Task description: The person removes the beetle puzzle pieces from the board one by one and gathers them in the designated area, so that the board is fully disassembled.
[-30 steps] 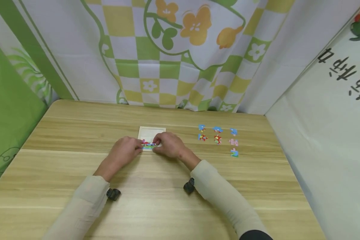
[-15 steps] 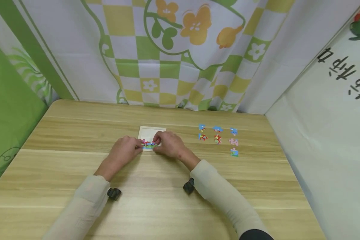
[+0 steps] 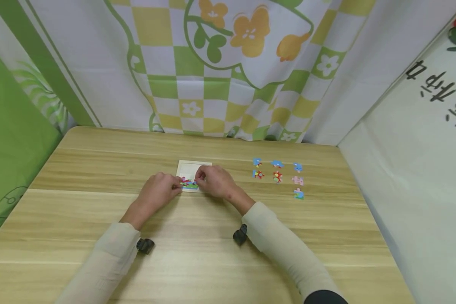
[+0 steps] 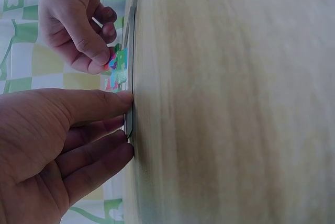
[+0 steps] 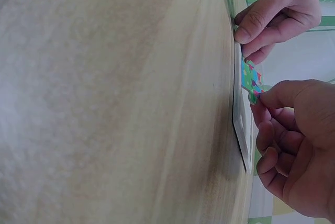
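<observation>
A small pale wooden puzzle tray [image 3: 195, 162] lies on the table, with colourful jigsaw pieces [image 3: 189, 185] along its near side. At its left edge, my left hand [image 3: 158, 190] grips the tray between thumb and fingers, as the left wrist view shows. My right hand [image 3: 217, 182] is over the right part of the tray. In the right wrist view, its thumb and index finger pinch a green and multicoloured jigsaw piece [image 5: 253, 81], while the other fingers curl loosely. How firmly this piece sits in the tray cannot be told.
Several loose jigsaw pieces [image 3: 277, 176] lie in rows on the table to the right of the tray. A patterned curtain [image 3: 209, 88] hangs behind the wooden table [image 3: 197, 253], and a white wall [image 3: 422, 177] borders its right side.
The right hand's thumb has risen slightly and drawn nearer its index finger, baring more of the pieces at the tray's near side. The left hand has stayed at the tray's left edge.
</observation>
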Tool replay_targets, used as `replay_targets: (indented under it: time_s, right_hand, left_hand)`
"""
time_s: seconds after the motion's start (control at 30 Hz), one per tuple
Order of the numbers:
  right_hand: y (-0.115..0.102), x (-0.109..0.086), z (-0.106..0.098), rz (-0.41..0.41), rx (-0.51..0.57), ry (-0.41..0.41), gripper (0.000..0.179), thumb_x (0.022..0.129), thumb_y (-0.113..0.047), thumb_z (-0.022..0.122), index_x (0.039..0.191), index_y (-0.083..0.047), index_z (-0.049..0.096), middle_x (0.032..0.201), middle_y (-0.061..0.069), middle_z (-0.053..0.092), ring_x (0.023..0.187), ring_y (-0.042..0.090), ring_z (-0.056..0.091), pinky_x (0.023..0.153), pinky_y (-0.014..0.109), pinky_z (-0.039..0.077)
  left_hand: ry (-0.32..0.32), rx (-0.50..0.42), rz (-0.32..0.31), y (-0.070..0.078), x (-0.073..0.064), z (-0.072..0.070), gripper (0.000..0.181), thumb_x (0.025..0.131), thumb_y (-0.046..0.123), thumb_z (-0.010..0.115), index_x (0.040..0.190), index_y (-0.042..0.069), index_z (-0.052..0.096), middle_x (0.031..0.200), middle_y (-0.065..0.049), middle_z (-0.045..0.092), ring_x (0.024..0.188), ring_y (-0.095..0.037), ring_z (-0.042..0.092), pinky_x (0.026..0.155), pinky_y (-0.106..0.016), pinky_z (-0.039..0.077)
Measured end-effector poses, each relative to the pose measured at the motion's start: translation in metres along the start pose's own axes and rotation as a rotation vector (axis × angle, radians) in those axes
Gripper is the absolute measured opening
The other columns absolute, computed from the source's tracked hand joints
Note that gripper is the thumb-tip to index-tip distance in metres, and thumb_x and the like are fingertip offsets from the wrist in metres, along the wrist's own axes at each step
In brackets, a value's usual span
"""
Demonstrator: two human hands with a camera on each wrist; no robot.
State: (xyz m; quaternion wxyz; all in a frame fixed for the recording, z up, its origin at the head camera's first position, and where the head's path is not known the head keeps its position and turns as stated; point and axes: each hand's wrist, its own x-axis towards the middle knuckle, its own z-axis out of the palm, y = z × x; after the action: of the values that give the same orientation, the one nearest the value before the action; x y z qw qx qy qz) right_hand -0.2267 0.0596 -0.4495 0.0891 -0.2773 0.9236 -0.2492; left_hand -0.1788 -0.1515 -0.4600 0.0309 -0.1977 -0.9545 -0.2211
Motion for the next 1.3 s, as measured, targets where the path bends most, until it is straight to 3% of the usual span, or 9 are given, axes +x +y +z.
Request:
replay_targets:
  time_s: [0.37,0.57,0.7,0.87,1.13,1.3]
  right_hand:
    - [0.005,-0.007,-0.01,0.033,0.007,0.011,0.008,0.101,-0.017,0.065,0.097,-0.015,0.071,0.092,-0.003,0.069,0.085,0.011,0.062,0.076,0.03,0.052]
    - [0.018,-0.021,-0.021,0.059,0.036,0.03,0.007,0.1,-0.016,0.065,0.096,-0.015,0.07,0.093,-0.004,0.069,0.086,0.011,0.063,0.078,0.032,0.052]
    - [0.03,-0.038,-0.028,0.075,0.065,0.056,0.007,0.099,-0.015,0.066,0.094,-0.015,0.071,0.091,-0.005,0.069,0.085,0.011,0.064,0.077,0.031,0.052]
    - [0.048,-0.063,-0.039,0.093,0.111,0.064,0.008,0.1,-0.015,0.067,0.095,-0.013,0.073,0.09,-0.006,0.069,0.084,0.01,0.063,0.074,0.031,0.052]
    - [0.083,-0.107,-0.066,0.122,0.113,0.113,0.007,0.1,-0.012,0.067,0.096,-0.01,0.072,0.089,-0.002,0.069,0.08,0.014,0.064,0.071,0.035,0.053]
    - [0.106,-0.128,-0.078,0.146,0.097,0.136,0.006,0.1,-0.01,0.068,0.095,-0.008,0.072,0.09,-0.001,0.069,0.082,0.016,0.064,0.073,0.035,0.053]
  left_hand:
    - [0.007,-0.015,0.002,0.002,0.002,0.0,0.004,0.089,0.009,0.08,0.088,0.006,0.083,0.111,-0.009,0.076,0.099,-0.036,0.073,0.082,-0.05,0.057]
    - [0.008,0.001,0.005,0.003,0.002,0.001,0.007,0.088,0.006,0.081,0.095,0.005,0.082,0.101,-0.01,0.078,0.079,-0.024,0.071,0.072,-0.044,0.058]
    - [0.021,0.016,0.017,0.004,0.0,0.003,0.002,0.087,0.006,0.082,0.087,0.007,0.08,0.088,-0.005,0.075,0.071,-0.021,0.064,0.068,-0.043,0.056]
    - [0.015,0.006,0.027,0.003,-0.005,0.004,0.014,0.087,0.005,0.081,0.077,0.01,0.073,0.08,0.002,0.07,0.069,-0.019,0.06,0.067,-0.041,0.055]
    - [0.03,-0.024,0.053,0.002,-0.005,0.002,0.008,0.087,0.001,0.081,0.083,0.007,0.077,0.093,-0.006,0.076,0.079,-0.021,0.069,0.074,-0.042,0.058]
    - [0.033,-0.018,0.056,0.003,-0.004,0.002,0.004,0.086,0.002,0.082,0.088,0.005,0.08,0.103,-0.01,0.077,0.093,-0.03,0.074,0.082,-0.046,0.059]
